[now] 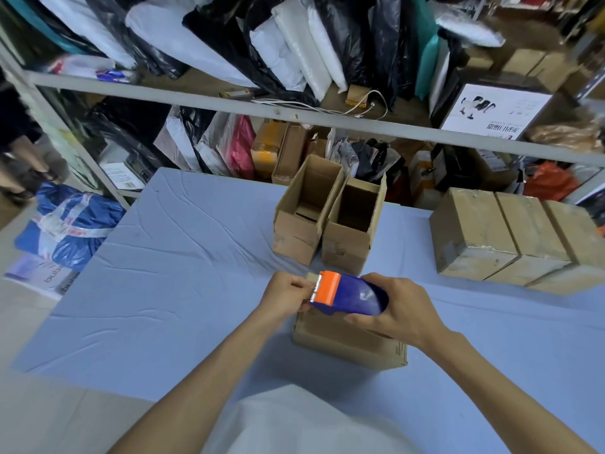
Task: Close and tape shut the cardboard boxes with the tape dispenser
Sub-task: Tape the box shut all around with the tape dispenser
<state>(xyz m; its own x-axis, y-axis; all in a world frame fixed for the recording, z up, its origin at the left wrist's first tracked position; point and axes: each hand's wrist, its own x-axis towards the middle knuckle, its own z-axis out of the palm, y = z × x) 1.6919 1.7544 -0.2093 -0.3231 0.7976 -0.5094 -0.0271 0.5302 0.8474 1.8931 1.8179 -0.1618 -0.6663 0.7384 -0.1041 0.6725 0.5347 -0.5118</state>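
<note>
The cardboard box (347,342) now being worked on stands on the table (163,273) near the middle of its near edge, mostly hidden under both hands, so I cannot tell whether its flaps lie fully flat.

The left hand (288,298) pinches at the orange toothed end of the tape dispenser (350,296), seemingly on the free end of the tape, which is too thin to make out. The right hand (396,309) is curled around the dispenser's blue body and holds it just above the box top.

The step looks like starting a strip. It should go best if the tape end is stuck down over the box's left side first, then the dispenser is drawn straight along the seam with the flaps pressed together.

Two open boxes (296,237) wait at the far edge. Three taped boxes (510,237) sit towards the far right corner.
</note>
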